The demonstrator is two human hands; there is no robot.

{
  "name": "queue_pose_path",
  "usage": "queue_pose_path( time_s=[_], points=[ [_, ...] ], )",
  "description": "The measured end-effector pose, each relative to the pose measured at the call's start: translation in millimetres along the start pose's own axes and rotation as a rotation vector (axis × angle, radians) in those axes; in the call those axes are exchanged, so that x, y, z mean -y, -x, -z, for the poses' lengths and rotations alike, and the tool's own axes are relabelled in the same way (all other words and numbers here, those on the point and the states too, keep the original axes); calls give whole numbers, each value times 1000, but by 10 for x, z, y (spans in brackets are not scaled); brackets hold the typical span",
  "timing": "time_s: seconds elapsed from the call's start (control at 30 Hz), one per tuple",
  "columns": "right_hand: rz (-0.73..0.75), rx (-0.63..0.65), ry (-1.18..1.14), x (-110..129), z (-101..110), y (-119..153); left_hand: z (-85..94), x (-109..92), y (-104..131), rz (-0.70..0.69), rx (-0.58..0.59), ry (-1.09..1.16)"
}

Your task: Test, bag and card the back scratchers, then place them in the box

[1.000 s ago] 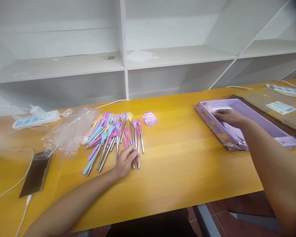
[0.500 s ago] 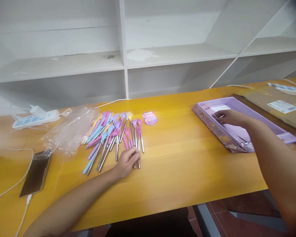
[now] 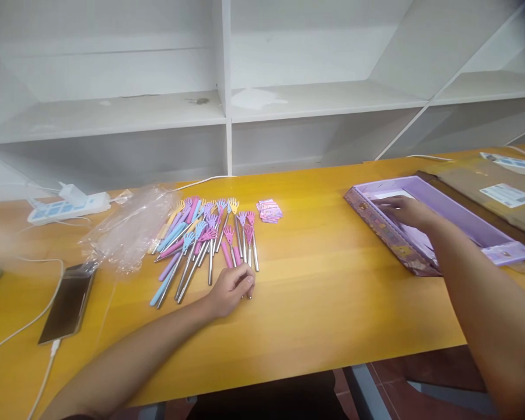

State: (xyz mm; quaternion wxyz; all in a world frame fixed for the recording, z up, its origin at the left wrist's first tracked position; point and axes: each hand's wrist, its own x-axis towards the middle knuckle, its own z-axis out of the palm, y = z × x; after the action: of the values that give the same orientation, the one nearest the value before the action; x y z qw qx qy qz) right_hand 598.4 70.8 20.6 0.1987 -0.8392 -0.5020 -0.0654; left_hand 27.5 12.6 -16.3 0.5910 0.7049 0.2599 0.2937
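Observation:
My left hand (image 3: 233,290) rests on the table with its fingers curled closed, over the lower ends of some metal-rod back scratchers. What it holds, if anything, is hidden. Several back scratchers (image 3: 192,242) with small hand-shaped heads and pink, blue, purple and yellow grips lie in a pile beyond it. Just right of their heads sits a small heap of pink printed cards (image 3: 269,210). At the right, my right hand (image 3: 405,211) reaches into a purple open box (image 3: 446,204), over white paper. Its fingers are stretched out, the tips partly hidden; nothing shows in them.
Crumpled clear plastic (image 3: 125,236) lies left of the pile, near a white power strip (image 3: 70,208) and a phone (image 3: 67,306) on a cable. A flat cardboard piece (image 3: 472,175) is behind the box. White shelving (image 3: 166,116) stands along the table's back.
My right hand has shifted slightly left within the box, its fingers now flatter. The left hand stays by the back scratchers. The whole view has shifted slightly.

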Motion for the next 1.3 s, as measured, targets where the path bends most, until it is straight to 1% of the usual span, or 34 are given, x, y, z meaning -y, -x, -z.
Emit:
queue_pose_path(
  time_s=[0.07,0.1,0.17,0.2,0.23,0.27,0.3,0.33,0.4,0.47,0.5,0.57,0.63,0.7,0.77,0.83,0.9,1.03,1.13,1.23,1.3],
  points=[
    [-48,53,-58,29,53,-17,-2,-1,3,-2,3,-7],
    [-79,38,-80,65,81,-30,-2,-1,5,-1,3,-12],
    [-126,-62,-104,210,127,-40,-1,-1,9,5,5,-23],
    [-120,-112,-125,326,144,-23,-1,0,11,7,5,-28],
    [-83,-144,-162,474,154,14,-1,1,13,9,6,-33],
    [-21,-148,-209,651,157,73,-1,2,15,9,5,-39],
    [73,-125,-279,853,149,154,-2,3,18,6,0,-45],
    [176,-74,-349,1073,130,254,-2,3,21,2,-5,-49],
    [371,93,-469,1533,44,496,-4,4,27,-7,-14,-61],
    [504,206,-539,1962,-109,770,-4,4,35,-12,-16,-72],
    [532,237,-571,2148,-206,913,-4,3,37,-14,-14,-79],
    [504,243,-641,2443,-413,1200,-5,-2,41,-20,-13,-93],
    [459,221,-676,2631,-593,1471,-5,-14,40,-23,-7,-114],
    [448,218,-688,2723,-705,1698,-7,-34,35,-26,1,-143],
    [479,253,-686,2747,-746,1855,-11,-57,31,-30,7,-178],
    [530,304,-667,2738,-745,1929,-16,-77,29,-34,13,-204],
    [561,327,-644,2721,-740,1931,-21,-87,33,-32,20,-212],
    [508,255,-636,2673,-779,1784,-27,-83,40,-22,30,-205],
    [465,154,-621,2586,-829,1601,-27,-77,36,-27,35,-206],
    [495,24,-562,2461,-884,1407,-27,-80,29,-29,35,-206],
    [537,-21,-502,2390,-929,1306,-28,-85,25,-25,36,-201]
  ],
)
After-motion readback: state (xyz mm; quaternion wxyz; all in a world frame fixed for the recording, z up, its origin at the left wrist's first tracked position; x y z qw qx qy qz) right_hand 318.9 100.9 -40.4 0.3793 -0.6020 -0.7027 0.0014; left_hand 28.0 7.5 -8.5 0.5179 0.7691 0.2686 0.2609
